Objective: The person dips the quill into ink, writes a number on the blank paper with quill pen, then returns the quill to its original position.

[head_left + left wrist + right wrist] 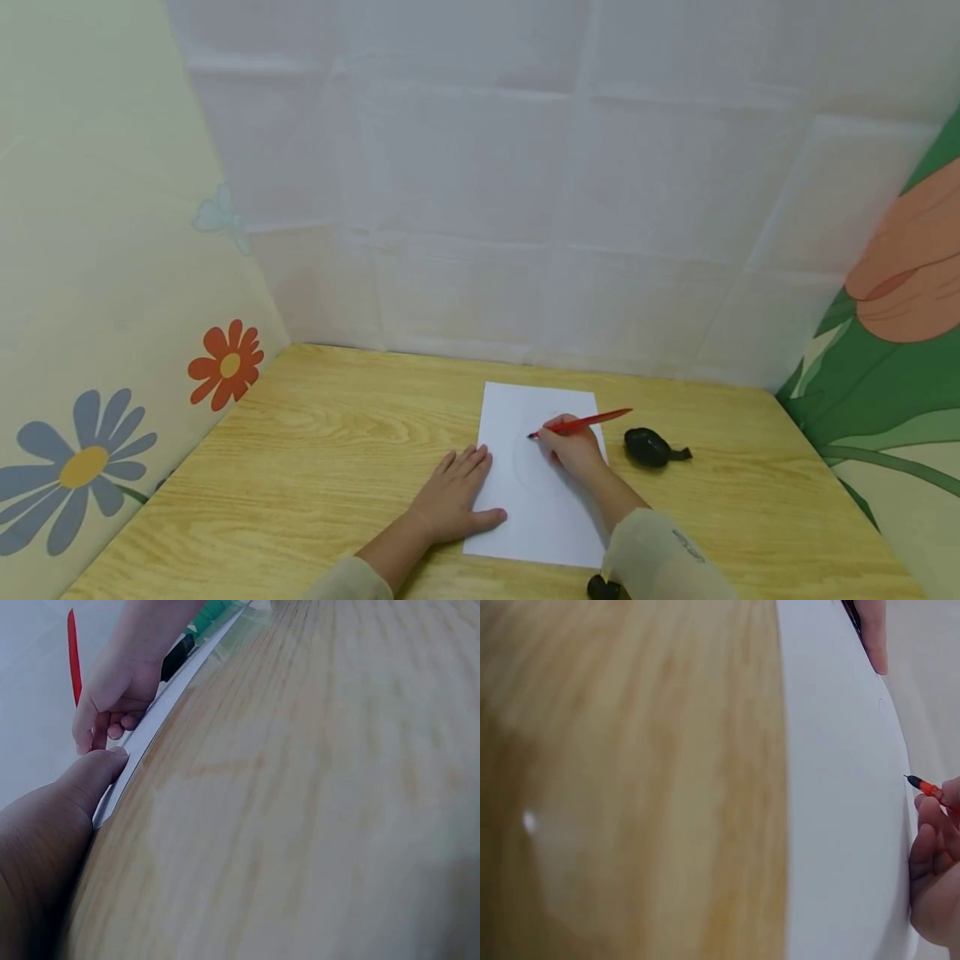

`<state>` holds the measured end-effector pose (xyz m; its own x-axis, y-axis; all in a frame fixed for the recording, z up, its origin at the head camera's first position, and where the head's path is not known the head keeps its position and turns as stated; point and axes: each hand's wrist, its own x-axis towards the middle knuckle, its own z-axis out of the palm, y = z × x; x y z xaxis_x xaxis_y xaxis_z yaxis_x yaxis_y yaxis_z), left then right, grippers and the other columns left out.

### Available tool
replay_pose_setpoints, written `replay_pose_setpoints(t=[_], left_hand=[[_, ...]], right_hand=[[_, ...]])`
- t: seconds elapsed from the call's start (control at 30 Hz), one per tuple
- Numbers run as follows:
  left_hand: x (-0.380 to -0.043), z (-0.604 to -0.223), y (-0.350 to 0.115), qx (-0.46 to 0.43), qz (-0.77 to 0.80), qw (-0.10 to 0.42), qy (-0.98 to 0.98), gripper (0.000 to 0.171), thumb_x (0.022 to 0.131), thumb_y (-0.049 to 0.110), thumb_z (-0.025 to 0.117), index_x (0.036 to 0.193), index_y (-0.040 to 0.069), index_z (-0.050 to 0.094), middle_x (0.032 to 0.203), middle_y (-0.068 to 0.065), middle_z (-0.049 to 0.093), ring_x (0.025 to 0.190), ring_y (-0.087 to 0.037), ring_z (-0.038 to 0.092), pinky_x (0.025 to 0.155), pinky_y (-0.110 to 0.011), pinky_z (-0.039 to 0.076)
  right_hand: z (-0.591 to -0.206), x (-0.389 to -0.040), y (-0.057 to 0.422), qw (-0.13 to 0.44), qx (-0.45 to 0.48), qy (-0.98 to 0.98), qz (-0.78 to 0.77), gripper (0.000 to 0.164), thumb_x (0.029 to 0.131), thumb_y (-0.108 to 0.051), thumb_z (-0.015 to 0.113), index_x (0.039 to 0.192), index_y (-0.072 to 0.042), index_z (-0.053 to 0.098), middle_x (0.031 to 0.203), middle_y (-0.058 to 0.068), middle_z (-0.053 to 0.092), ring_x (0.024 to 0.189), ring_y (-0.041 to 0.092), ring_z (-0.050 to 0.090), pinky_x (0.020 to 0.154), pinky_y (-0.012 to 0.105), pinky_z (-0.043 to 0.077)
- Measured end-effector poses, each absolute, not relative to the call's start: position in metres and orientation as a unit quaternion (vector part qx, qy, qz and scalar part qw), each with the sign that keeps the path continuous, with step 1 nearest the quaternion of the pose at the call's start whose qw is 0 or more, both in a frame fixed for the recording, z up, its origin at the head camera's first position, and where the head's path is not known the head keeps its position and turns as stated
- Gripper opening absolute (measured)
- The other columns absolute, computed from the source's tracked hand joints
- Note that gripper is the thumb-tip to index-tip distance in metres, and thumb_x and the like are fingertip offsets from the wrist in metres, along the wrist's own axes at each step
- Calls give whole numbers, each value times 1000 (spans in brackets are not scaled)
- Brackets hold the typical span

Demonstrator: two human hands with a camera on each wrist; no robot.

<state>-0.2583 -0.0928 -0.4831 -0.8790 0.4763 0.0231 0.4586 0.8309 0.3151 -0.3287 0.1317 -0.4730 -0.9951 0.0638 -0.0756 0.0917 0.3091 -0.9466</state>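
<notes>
A white sheet of paper (pixel 498 525) lies on the wooden table, with a faint curved outline drawn on its middle. My right hand (pixel 576 450) rests over the sheet's right part and pinches a slim red pen (pixel 600 418). The pen slants, its dark tip (pixel 913 781) close to the paper and its tapered end pointing up and right. My left hand (pixel 456 500) lies flat at the sheet's left edge, fingers straight, with its thumb (pixel 94 776) on the paper.
Right of the sheet lies a dark, glossy, rounded object (pixel 647 448) with a narrow stalk. A small black item (pixel 602 587) shows beside the right sleeve at the bottom. A pale creased sheet (pixel 480 208) hangs behind the table (pixel 337 433), and flower-patterned walls flank it.
</notes>
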Motion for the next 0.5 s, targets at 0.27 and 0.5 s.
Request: replay_pose_setpoints(t=[0.27, 0.5], left_hand=[[-260, -487, -92, 238, 151, 29, 959, 91, 88, 66, 53, 153, 5, 32, 161, -9, 29, 152, -27, 21, 124, -50, 13], [-257, -481, -92, 240, 155, 35, 958, 92, 88, 66, 53, 152, 4, 33, 161, -10, 30, 151, -29, 22, 123, -52, 15]], right_hand=[[-474, -330, 129, 15, 48, 809, -585, 15, 87, -15, 70, 96, -3, 66, 64, -2, 57, 52, 12, 52, 52, 21, 42], [-473, -329, 127, 16, 44, 812, -582, 16, 86, -16, 71, 96, -4, 67, 64, -2, 58, 52, 12, 52, 53, 21, 43]])
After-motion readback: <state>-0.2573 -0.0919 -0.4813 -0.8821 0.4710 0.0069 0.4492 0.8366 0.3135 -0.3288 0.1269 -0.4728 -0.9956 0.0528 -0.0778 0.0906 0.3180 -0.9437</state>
